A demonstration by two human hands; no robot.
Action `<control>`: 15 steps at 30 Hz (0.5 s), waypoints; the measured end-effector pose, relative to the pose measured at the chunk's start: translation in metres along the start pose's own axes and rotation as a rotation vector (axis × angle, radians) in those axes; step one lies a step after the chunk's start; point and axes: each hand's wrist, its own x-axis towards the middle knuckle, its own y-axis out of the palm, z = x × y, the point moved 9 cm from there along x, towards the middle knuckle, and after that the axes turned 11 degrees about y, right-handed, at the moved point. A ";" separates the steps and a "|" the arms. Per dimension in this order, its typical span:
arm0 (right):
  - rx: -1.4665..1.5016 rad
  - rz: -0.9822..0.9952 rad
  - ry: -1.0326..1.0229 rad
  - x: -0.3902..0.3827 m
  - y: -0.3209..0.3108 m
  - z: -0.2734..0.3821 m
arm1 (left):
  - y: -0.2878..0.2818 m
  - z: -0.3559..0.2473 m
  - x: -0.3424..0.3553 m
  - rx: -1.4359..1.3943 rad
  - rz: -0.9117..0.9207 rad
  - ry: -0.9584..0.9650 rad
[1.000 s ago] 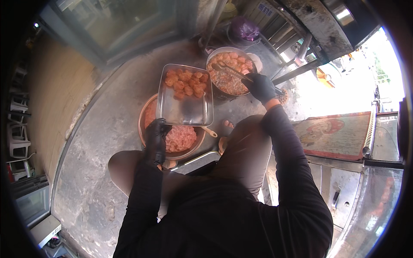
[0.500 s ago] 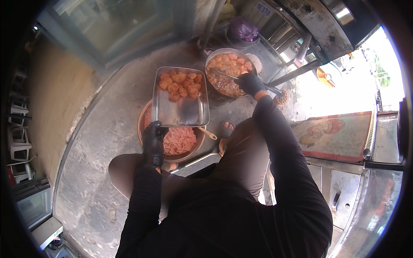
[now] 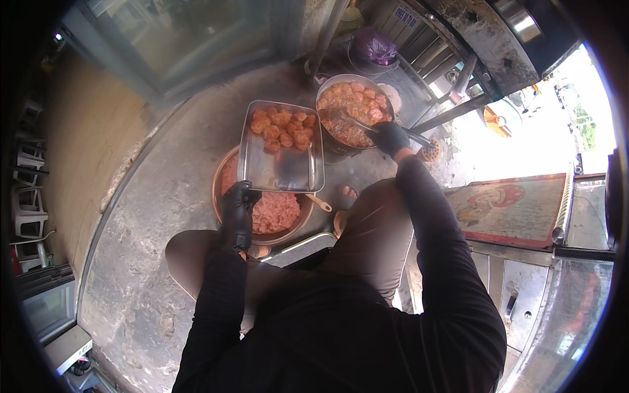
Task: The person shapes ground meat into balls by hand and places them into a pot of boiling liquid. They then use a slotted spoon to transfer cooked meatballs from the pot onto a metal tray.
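Observation:
My black-gloved left hand is closed on the near left edge of a rectangular metal tray. Browned fried balls are heaped in the tray's far half. Beneath its near edge is a wide bowl of pink minced meat, partly covered by the tray. A light-coloured utensil handle sticks out from the bowl's right side. My right hand, also gloved, grips a long metal cooking utensil. Its far end dips into the round pan of bubbling oil, among pinkish-orange balls; the tip is hidden.
Behind the pan sits a container with a purple plastic bag. A perforated round metal piece is right of the pan. A glass-panelled cabinet stands far left, a metal counter at right. My knees flank the bowl.
The tray has shifted slightly right in my left hand. My right hand has moved a little right and nearer to me, and the utensil's far end has shifted right within the oil.

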 end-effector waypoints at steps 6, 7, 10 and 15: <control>-0.119 0.023 0.005 -0.001 0.003 0.010 | 0.002 0.000 0.001 0.001 -0.008 -0.003; -0.046 0.078 0.028 0.002 0.005 0.005 | 0.002 -0.001 0.002 -0.001 0.004 0.005; 0.117 0.161 0.049 0.008 0.012 -0.014 | 0.001 0.000 0.002 -0.006 0.011 0.014; 0.208 0.244 0.092 -0.001 0.026 -0.037 | -0.009 0.007 -0.001 0.036 -0.014 0.006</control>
